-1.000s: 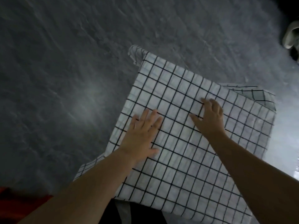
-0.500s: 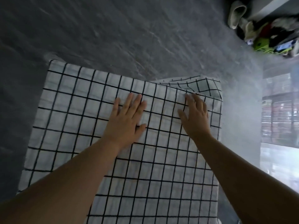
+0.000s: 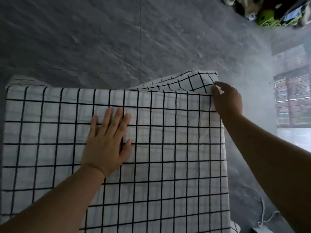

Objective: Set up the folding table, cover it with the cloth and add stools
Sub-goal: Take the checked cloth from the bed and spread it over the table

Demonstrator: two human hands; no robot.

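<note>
A white cloth with a black grid (image 3: 168, 148) lies spread over the table, whose top is fully hidden beneath it. My left hand (image 3: 107, 142) rests flat on the cloth near its middle, fingers spread. My right hand (image 3: 226, 100) is at the far right corner, fingers pinched on the cloth where a loose flap (image 3: 190, 83) sticks out past the far edge. No stools are in view.
Dark grey stone-look floor (image 3: 117, 39) surrounds the table. A pile of shoes and a bright green item (image 3: 269, 14) lie at the top right. A bright window or door (image 3: 292, 98) is at the right. A thin cord (image 3: 265, 214) lies on the floor at lower right.
My right hand slid from the cloth's top to the far right corner and took hold of it. My left hand stayed flat on the cloth. The view swung right.
</note>
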